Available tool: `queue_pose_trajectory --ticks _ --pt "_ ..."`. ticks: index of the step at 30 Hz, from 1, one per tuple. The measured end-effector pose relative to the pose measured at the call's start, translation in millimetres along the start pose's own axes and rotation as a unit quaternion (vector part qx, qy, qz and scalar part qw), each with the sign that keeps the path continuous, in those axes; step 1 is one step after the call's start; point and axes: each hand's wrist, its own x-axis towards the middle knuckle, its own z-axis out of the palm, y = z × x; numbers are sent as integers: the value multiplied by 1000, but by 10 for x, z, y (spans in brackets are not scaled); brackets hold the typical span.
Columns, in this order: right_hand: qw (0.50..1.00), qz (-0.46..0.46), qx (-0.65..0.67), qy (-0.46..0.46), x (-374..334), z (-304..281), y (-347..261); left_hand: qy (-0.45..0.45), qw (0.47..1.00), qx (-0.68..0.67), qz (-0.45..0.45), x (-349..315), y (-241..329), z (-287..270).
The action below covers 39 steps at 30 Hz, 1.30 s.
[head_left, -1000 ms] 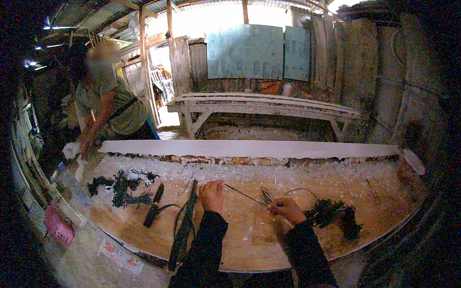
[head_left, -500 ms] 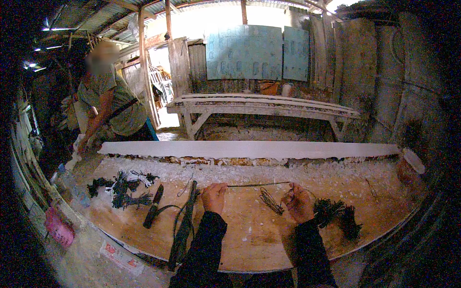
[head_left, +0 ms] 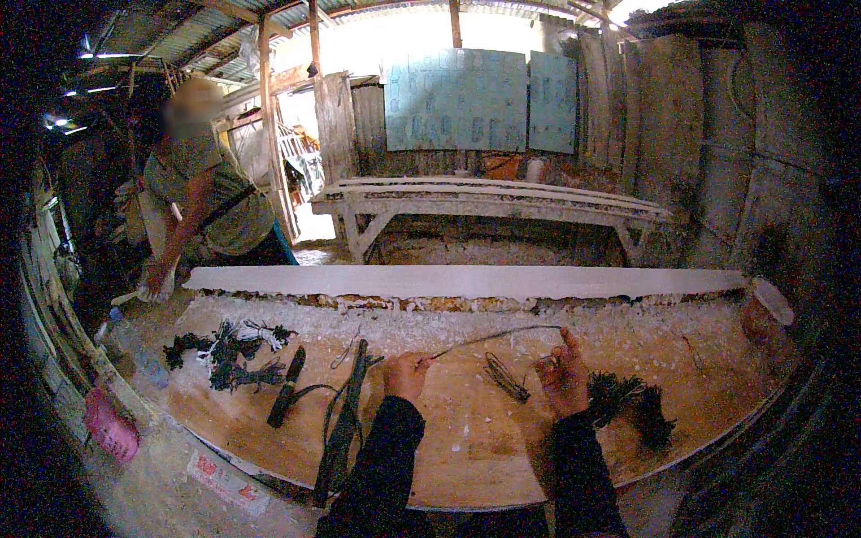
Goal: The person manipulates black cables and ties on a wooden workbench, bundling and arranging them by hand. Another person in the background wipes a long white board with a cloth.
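A thin dark cord [head_left: 489, 337] runs in a slack arc between my hands above the wooden worktable [head_left: 448, 448]. My left hand [head_left: 408, 375] is closed, pinching one end. At my right hand [head_left: 565, 378] the index finger is raised with the cord at its tip, while the other fingers curl in; the cord's path behind them is hidden. A small bundle of thin cords [head_left: 507, 377] lies between my hands. Beside my right wrist are dark knotted cord bundles [head_left: 619, 399]. Left of my left hand lie a dark stick-like bar [head_left: 345, 426] with a strap and a dark-handled tool [head_left: 287, 387].
More black, grey and white cord bundles [head_left: 238, 350] lie on the table's left. A long white slab [head_left: 466, 281] spans the far edge, with white crumbs before it. A tub [head_left: 769, 309] stands at right. A co-worker [head_left: 206, 193] leans in at far left; a bench [head_left: 502, 195] stands behind.
The cord has gone from nearly straight to a slack arc. My right index finger has lifted, and my left hand has shifted slightly right and nearer. The co-worker's arm has moved.
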Motion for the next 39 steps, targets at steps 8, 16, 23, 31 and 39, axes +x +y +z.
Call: queue_pose_trajectory --ticks 8,16,23,31,39 --pt "972 122 -202 12 -36 -34 361 -184 899 -385 -100 -182 93 518" --pt "934 210 -288 1 -88 25 474 -218 915 -338 16 -340 303 615" --pt "941 171 -293 2 -139 118 458 -258 888 -364 -115 -380 505 429" --pt "938 165 -304 -6 -134 97 474 -238 866 -438 -26 -341 411 623" --pt "936 154 -311 -51 -136 127 456 -229 876 -425 -25 -368 433 632"
